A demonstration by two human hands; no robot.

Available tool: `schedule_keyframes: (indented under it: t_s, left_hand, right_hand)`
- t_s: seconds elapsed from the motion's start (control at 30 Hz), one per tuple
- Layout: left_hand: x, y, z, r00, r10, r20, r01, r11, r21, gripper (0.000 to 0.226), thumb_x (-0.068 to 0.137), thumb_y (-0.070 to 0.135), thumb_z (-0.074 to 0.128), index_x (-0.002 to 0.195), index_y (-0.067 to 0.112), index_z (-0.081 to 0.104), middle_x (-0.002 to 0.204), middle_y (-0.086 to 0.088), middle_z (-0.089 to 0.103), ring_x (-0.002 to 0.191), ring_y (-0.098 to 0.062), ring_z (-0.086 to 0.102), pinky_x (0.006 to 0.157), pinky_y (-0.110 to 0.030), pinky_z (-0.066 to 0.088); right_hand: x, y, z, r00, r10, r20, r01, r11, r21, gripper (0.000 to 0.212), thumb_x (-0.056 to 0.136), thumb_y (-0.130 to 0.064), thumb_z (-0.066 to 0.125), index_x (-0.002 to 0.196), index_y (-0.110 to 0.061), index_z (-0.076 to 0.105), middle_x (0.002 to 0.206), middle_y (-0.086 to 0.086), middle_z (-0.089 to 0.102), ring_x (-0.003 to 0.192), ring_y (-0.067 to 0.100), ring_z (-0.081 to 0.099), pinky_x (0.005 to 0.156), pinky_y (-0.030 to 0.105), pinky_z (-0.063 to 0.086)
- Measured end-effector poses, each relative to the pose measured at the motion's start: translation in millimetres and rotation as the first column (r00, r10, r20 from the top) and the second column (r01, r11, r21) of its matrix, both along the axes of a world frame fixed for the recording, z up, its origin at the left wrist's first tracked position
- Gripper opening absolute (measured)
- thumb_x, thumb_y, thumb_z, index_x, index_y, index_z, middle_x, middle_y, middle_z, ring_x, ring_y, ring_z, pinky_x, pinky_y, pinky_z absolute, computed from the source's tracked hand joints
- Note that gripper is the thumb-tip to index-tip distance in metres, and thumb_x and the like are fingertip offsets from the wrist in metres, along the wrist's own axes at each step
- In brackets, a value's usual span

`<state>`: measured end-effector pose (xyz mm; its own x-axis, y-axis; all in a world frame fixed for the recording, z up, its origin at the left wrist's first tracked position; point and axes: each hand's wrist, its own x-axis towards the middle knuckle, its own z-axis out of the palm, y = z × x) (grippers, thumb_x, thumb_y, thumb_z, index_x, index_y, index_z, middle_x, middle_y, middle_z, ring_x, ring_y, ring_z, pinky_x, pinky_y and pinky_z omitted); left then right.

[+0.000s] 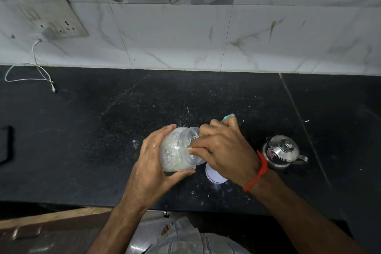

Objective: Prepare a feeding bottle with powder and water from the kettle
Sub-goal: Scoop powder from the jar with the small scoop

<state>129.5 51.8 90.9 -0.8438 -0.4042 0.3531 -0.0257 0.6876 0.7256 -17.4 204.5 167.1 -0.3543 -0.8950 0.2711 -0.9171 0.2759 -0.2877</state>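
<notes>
The feeding bottle (227, 118) was mostly hidden behind the right hand (224, 150); only its blue top was seen. A clear round jar (177, 148) of white powder was gripped, tilted, by the left hand (152, 163). Something small and white was pinched at its mouth by the right fingers. A shiny metal kettle (283, 151) stood nearby on the black counter (103, 130).

Both forearms reach forward from the lower edge of the view, bare to the wrist. The left hand (152, 163) is curled sideways, thumb low and fingers arched over the top, gripping a tilted powder jar (179, 149). The right hand (223, 150) crosses in from the right, knuckles up, fingertips pinched together at the jar's mouth; what they pinch is hidden. A red band (258, 173) circles the right wrist.
</notes>
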Motion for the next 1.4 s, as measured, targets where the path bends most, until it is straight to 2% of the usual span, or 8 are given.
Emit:
schedule_keyframes:
  t_s: [0.07, 0.17, 0.3, 0.4, 0.5, 0.7, 0.93, 1.4]
  left_hand:
    - [0, 0, 2, 1.0, -0.004, -0.011, 0.004, 1.0, -0.009, 0.108, 0.067, 0.054, 0.091, 0.154, 0.016, 0.041, 0.157, 0.008, 0.048, 0.145, -0.008, 0.043, 0.112, -0.01, 0.037]
    - [3, 1, 0, 1.0, -0.018, -0.014, 0.018, 1.0, -0.013, 0.105, 0.07, 0.055, 0.089, 0.154, 0.016, 0.041, 0.156, 0.006, 0.048, 0.145, -0.007, 0.043, 0.113, -0.01, 0.036]
    - [5, 0, -7, 0.999, -0.024, -0.025, 0.024, 1.0, -0.005, 0.104, 0.073, 0.062, 0.086, 0.157, 0.026, 0.036, 0.157, 0.006, 0.048, 0.145, -0.013, 0.045, 0.115, -0.014, 0.037]
    - [7, -5, -10, 0.999, 0.013, -0.048, -0.011, 0.999, 0.032, 0.108, 0.07, 0.067, 0.085, 0.158, 0.044, 0.027, 0.159, 0.013, 0.044, 0.146, -0.016, 0.046, 0.117, -0.02, 0.04]
    - [7, -9, -12, 0.997, 0.051, -0.065, -0.047, 0.996, 0.071, 0.111, 0.066, 0.069, 0.087, 0.157, 0.05, 0.025, 0.16, 0.019, 0.043, 0.146, -0.02, 0.048, 0.117, -0.029, 0.044]
    - [9, -13, -20, 0.994, 0.103, -0.04, -0.097, 0.986, 0.133, 0.114, 0.063, 0.072, 0.088, 0.155, 0.051, 0.024, 0.158, 0.016, 0.046, 0.145, -0.018, 0.048, 0.116, -0.048, 0.047]
    - [12, -12, -26, 0.996, 0.085, 0.007, -0.086, 0.99, 0.115, 0.116, 0.063, 0.071, 0.087, 0.156, 0.054, 0.019, 0.159, 0.018, 0.044, 0.146, -0.018, 0.047, 0.117, -0.049, 0.046]
    - [16, -16, -30, 0.996, 0.063, -0.066, -0.057, 0.994, 0.089, 0.114, 0.068, 0.063, 0.089, 0.159, 0.045, 0.023, 0.16, 0.016, 0.044, 0.146, -0.021, 0.048, 0.12, -0.028, 0.04]
  right_hand:
    - [0, -2, 1, 0.996, 0.019, 0.084, -0.027, 0.995, 0.095, 0.031, 0.098, -0.043, 0.057, 0.084, -0.031, 0.082, 0.075, -0.018, 0.045, 0.083, 0.011, 0.044, 0.09, 0.041, 0.027]
    - [1, -2, 1, 0.902, -0.029, 0.43, -0.032, 0.991, 0.133, 0.015, 0.095, -0.032, 0.073, 0.092, -0.022, 0.084, 0.08, -0.019, 0.061, 0.087, 0.005, 0.057, 0.095, 0.035, 0.037]
    - [0, 1, 1, 0.469, -0.078, 0.88, 0.196, 0.98, -0.017, 0.012, 0.091, -0.014, 0.079, 0.092, -0.002, 0.082, 0.088, 0.011, 0.081, 0.084, 0.015, 0.076, 0.081, 0.029, 0.059]
    - [-3, 4, -1, 0.262, -0.069, 0.963, 0.371, 0.928, -0.035, 0.013, 0.091, -0.011, 0.078, 0.093, 0.001, 0.082, 0.078, 0.001, 0.081, 0.073, 0.0, 0.072, 0.066, 0.01, 0.052]
    - [-10, 9, -4, 0.22, -0.1, 0.97, 0.433, 0.902, -0.006, 0.013, 0.092, -0.021, 0.077, 0.092, -0.009, 0.083, 0.054, -0.02, 0.064, 0.052, -0.011, 0.058, 0.051, 0.005, 0.042]
    - [-15, 13, -13, 0.098, -0.133, 0.986, 0.496, 0.866, 0.068, 0.017, 0.087, -0.033, 0.08, 0.086, -0.016, 0.086, 0.056, -0.014, 0.045, 0.05, 0.002, 0.036, 0.055, 0.018, 0.031]
    - [-9, 13, -22, 0.158, -0.155, 0.975, 0.491, 0.869, 0.058, 0.015, 0.091, -0.028, 0.078, 0.079, -0.019, 0.084, 0.054, -0.021, 0.061, 0.052, -0.01, 0.055, 0.061, 0.015, 0.036]
    - [-5, 10, -35, 0.166, -0.093, 0.982, 0.434, 0.901, 0.012, 0.017, 0.093, -0.021, 0.077, 0.093, -0.004, 0.081, 0.048, -0.019, 0.05, 0.048, -0.003, 0.047, 0.052, 0.009, 0.038]
